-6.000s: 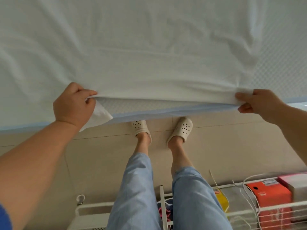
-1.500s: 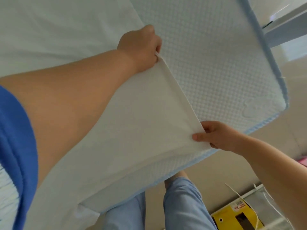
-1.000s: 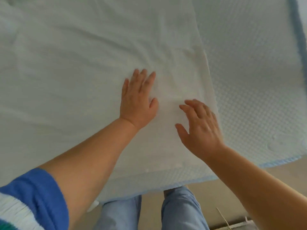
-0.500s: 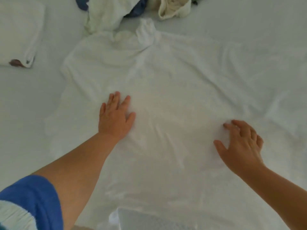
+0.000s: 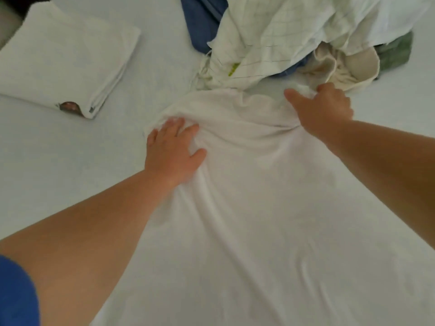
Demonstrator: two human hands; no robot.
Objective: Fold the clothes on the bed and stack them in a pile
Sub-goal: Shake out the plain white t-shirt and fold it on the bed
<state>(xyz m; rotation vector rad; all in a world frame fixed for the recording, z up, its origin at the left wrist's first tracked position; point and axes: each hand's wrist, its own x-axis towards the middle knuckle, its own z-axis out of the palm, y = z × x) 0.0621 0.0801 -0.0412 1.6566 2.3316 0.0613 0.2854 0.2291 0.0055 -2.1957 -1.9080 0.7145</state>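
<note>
A white garment (image 5: 254,208) lies spread along the pale bed (image 5: 58,165), running from the bottom of the view up to the far pile. My left hand (image 5: 173,152) presses on its upper left part, fingers bunching the cloth. At the garment's top right corner my right hand (image 5: 323,109) has its fingers curled into the fabric. A folded white garment (image 5: 68,60) with a small dark print lies at the upper left of the bed.
A heap of unfolded clothes (image 5: 294,36) sits at the far right: a white checked piece, a blue one (image 5: 202,22), a cream one (image 5: 346,67) and a green one (image 5: 397,52). My right hand is just in front of the heap.
Both hands have moved from the garment's middle up to its top end, and the cloth there is now gathered into folds. Earlier they held its lower hem at the bed's edge.
</note>
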